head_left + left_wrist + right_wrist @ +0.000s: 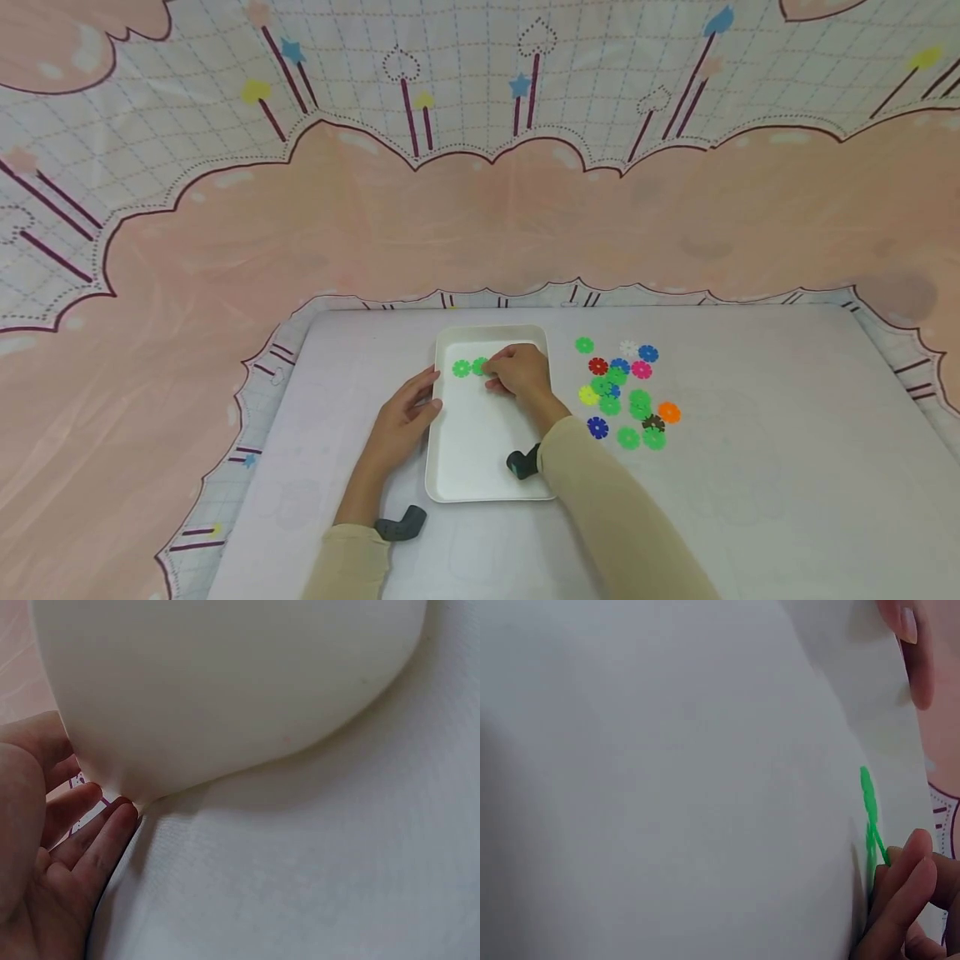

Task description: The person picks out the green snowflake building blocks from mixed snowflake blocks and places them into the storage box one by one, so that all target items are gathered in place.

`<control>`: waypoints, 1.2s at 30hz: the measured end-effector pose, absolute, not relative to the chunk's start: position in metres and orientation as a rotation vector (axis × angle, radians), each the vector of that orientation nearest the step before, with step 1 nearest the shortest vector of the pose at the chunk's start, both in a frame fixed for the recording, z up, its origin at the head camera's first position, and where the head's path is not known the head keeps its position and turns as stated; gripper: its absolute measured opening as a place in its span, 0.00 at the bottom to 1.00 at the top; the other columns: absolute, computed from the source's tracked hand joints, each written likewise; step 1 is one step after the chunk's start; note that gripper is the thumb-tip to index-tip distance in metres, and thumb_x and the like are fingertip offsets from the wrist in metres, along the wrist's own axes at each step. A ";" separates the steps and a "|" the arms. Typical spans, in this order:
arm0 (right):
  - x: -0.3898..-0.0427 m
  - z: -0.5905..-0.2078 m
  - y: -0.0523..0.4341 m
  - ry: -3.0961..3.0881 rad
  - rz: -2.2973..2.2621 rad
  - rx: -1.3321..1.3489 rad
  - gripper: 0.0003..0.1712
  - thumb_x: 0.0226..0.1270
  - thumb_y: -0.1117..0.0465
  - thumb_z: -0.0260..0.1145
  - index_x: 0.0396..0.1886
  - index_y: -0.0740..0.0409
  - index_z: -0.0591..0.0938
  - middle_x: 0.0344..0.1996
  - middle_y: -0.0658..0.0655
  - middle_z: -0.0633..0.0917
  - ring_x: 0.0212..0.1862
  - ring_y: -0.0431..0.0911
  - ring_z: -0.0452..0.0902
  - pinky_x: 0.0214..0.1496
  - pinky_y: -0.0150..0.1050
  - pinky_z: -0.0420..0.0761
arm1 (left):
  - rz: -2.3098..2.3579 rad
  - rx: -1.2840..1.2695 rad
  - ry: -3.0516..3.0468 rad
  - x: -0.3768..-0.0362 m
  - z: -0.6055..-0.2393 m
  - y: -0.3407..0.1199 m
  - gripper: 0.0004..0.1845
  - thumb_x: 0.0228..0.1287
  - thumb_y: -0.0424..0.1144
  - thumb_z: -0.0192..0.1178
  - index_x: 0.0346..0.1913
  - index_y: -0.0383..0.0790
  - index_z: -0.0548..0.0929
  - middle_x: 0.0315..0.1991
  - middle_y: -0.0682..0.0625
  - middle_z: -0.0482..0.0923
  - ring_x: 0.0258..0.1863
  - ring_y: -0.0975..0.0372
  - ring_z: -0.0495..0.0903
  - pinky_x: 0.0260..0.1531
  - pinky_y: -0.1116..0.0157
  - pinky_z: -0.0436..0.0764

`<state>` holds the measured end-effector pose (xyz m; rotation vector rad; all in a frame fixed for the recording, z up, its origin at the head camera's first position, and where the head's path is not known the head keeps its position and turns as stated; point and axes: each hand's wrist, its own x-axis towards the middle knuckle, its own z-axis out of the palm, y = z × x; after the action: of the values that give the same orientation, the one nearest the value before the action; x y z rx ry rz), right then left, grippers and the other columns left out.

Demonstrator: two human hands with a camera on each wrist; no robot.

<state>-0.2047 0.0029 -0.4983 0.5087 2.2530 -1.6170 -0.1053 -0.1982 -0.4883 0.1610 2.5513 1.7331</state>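
My right grip pinches a tilted green notched disc; best I level it while my left grip, loosely spread, braces the white tray.

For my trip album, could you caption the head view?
Left hand touching a tray, right hand pinching a green disc beside another, coloured discs at right.
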 end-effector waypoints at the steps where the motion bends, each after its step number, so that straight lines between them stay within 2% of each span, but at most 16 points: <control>1: -0.205 -0.499 0.003 2.261 -1.608 0.511 0.06 0.58 0.63 0.76 0.30 0.58 0.86 0.25 0.55 0.88 0.18 0.41 0.83 0.21 0.27 0.84 | 1.737 0.164 2.550 -0.105 -0.489 -0.198 0.26 0.74 0.34 0.60 0.72 0.34 0.72 0.77 0.42 0.64 0.72 0.45 0.71 0.68 0.55 0.78; 17: -0.204 -0.500 0.002 2.286 -1.569 0.527 0.06 0.57 0.64 0.76 0.29 0.59 0.85 0.21 0.55 0.88 0.18 0.41 0.84 0.19 0.28 0.83 | 1.737 0.167 2.563 -0.105 -0.491 -0.199 0.26 0.74 0.33 0.60 0.72 0.34 0.72 0.77 0.42 0.64 0.72 0.44 0.71 0.67 0.54 0.78; 31: -0.203 -0.497 0.001 2.283 -1.584 0.537 0.06 0.58 0.65 0.75 0.28 0.59 0.84 0.22 0.55 0.88 0.18 0.42 0.85 0.20 0.28 0.84 | 1.736 0.168 2.565 -0.105 -0.487 -0.198 0.26 0.74 0.33 0.60 0.72 0.34 0.72 0.77 0.42 0.65 0.71 0.45 0.72 0.68 0.55 0.78; 36: -0.203 -0.497 0.003 2.281 -1.586 0.510 0.06 0.59 0.65 0.76 0.30 0.59 0.84 0.24 0.56 0.89 0.20 0.42 0.86 0.22 0.29 0.86 | 1.725 0.175 2.572 -0.111 -0.502 -0.201 0.26 0.74 0.33 0.60 0.72 0.33 0.71 0.77 0.42 0.64 0.72 0.45 0.71 0.67 0.55 0.78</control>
<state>-0.2027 0.0033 -0.4968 0.5101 2.2813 -1.5862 -0.1106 -0.2015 -0.5024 0.1746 2.5718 1.7254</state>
